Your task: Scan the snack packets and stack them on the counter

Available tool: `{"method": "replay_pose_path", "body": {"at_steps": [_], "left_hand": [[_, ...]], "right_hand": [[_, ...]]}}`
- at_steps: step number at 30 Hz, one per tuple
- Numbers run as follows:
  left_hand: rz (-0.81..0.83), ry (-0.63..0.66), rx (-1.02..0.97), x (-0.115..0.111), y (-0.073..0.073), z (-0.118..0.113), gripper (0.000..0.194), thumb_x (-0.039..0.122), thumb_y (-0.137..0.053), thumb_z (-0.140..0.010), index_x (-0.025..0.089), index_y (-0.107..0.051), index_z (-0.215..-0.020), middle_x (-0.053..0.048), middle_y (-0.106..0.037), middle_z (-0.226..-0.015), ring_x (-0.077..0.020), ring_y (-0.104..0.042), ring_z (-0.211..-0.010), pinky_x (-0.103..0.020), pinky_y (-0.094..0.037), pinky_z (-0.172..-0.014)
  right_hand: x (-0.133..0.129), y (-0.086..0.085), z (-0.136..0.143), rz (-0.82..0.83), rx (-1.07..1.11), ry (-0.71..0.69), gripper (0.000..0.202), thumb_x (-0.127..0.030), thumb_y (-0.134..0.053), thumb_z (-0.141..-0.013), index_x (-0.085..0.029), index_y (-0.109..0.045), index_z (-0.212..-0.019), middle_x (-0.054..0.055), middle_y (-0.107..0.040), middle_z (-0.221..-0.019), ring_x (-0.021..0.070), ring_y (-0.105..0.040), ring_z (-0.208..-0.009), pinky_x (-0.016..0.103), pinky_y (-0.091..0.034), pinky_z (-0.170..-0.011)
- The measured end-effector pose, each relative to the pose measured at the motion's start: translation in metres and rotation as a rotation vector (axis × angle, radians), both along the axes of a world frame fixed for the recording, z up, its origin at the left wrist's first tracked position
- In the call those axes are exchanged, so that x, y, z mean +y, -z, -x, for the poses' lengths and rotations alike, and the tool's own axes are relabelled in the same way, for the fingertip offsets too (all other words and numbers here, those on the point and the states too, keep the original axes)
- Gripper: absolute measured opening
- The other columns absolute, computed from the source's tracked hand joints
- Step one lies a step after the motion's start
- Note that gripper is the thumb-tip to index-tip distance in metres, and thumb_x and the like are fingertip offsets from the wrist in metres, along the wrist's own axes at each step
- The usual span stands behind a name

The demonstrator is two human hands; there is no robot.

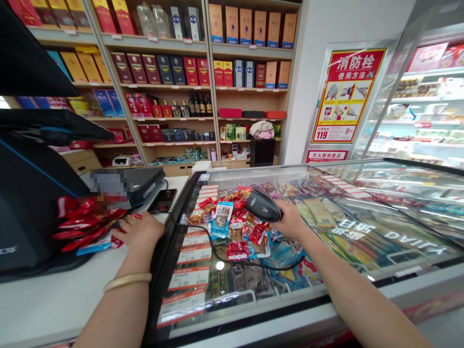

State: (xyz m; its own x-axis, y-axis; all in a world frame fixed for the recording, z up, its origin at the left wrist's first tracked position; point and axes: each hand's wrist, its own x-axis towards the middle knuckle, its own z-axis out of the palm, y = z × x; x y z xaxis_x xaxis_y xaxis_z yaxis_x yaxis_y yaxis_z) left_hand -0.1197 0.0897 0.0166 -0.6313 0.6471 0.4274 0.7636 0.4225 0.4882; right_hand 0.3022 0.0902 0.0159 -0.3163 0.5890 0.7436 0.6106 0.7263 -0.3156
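My right hand is wrapped around a black handheld barcode scanner, its head tilted down to the left. Just below the scanner, a heap of small snack packets in red, blue and clear wrapping lies on the freezer's glass top. One blue packet lies at the heap's left side. On the white counter, my left hand reaches against a second pile of red snack packets. Its fingers are apart, with the fingertips on the packets at the pile's right edge.
The scanner's black cable loops across the glass. A black checkout terminal stands at the left, beside a dark flat device and a phone. Shelves of boxed bottles line the back wall.
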Motion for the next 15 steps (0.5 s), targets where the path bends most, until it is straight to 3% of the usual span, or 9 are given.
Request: {"method": "replay_pose_path", "body": {"at_steps": [5,11,14,15], "left_hand": [[-0.055,-0.019,-0.154,0.004,0.005,-0.005,0.018,0.023,-0.056,-0.068,0.012,-0.058,-0.082,-0.037,-0.045,-0.131,-0.0558,-0.032,-0.130,-0.076,-0.019,-0.093],[-0.054,-0.054,-0.074,0.001,0.004,0.000,0.029,0.026,-0.058,-0.066,0.014,-0.057,-0.092,-0.024,-0.052,-0.128,-0.0537,-0.025,-0.132,-0.076,-0.023,-0.091],[-0.044,-0.087,-0.133,0.004,0.005,0.008,0.027,0.026,-0.058,-0.065,0.013,-0.057,-0.089,-0.029,-0.052,-0.124,-0.0572,-0.022,-0.132,-0.080,-0.025,-0.083],[-0.046,-0.029,-0.178,0.005,0.005,0.011,0.024,0.027,-0.057,-0.065,0.013,-0.057,-0.085,-0.032,-0.052,-0.122,-0.0591,-0.022,-0.130,-0.081,-0.027,-0.079]], "right_hand": [[-0.003,-0.006,0.002,-0.014,0.015,-0.004,0.019,-0.027,-0.064,-0.071,-0.023,-0.067,-0.088,0.005,-0.072,-0.079,0.0222,-0.066,-0.071,0.030,-0.050,-0.065],[-0.003,-0.005,0.003,-0.017,0.010,0.010,0.018,-0.029,-0.066,-0.070,-0.021,-0.067,-0.086,0.006,-0.071,-0.078,0.0220,-0.065,-0.071,0.030,-0.049,-0.064],[-0.002,-0.003,0.005,-0.040,0.012,-0.010,0.020,-0.032,-0.066,-0.072,-0.020,-0.066,-0.088,0.007,-0.072,-0.081,0.0222,-0.066,-0.073,0.030,-0.049,-0.065],[-0.002,-0.003,0.005,-0.046,0.013,-0.022,0.020,-0.032,-0.066,-0.072,-0.020,-0.066,-0.089,0.007,-0.072,-0.082,0.0221,-0.066,-0.074,0.030,-0.050,-0.066]]}}
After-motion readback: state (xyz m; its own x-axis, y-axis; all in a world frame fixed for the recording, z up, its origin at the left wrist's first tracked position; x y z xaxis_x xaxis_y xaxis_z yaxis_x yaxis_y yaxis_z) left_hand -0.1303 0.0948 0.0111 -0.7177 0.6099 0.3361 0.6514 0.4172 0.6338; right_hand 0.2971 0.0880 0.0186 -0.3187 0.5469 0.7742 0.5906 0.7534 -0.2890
